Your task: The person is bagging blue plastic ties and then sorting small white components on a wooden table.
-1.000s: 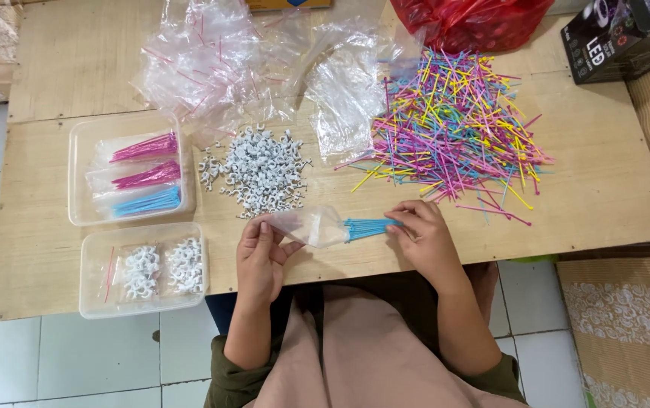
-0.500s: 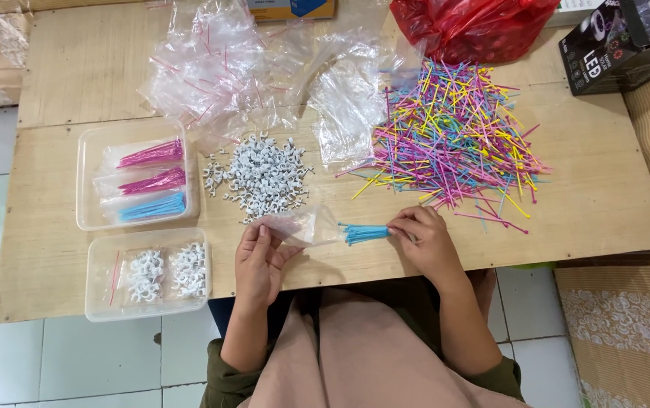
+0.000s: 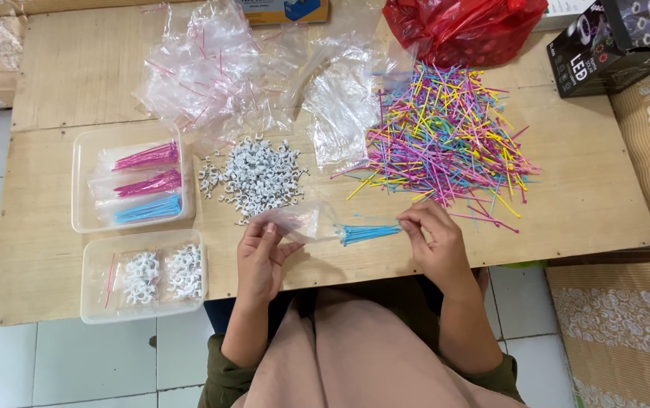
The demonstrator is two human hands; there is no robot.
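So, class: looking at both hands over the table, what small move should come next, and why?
Probably the right hand should slide the blue tie bundle further into the clear bag that the left hand holds open: the bundle's tips sit at the bag's mouth, with most of it outside.

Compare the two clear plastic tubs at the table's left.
The upper tub holds bagged pink and blue cable ties; the lower tub holds bagged white clips. The upper tub lies fully on the table; the lower tub reaches its front edge. Both are clear, rectangular and lidless.
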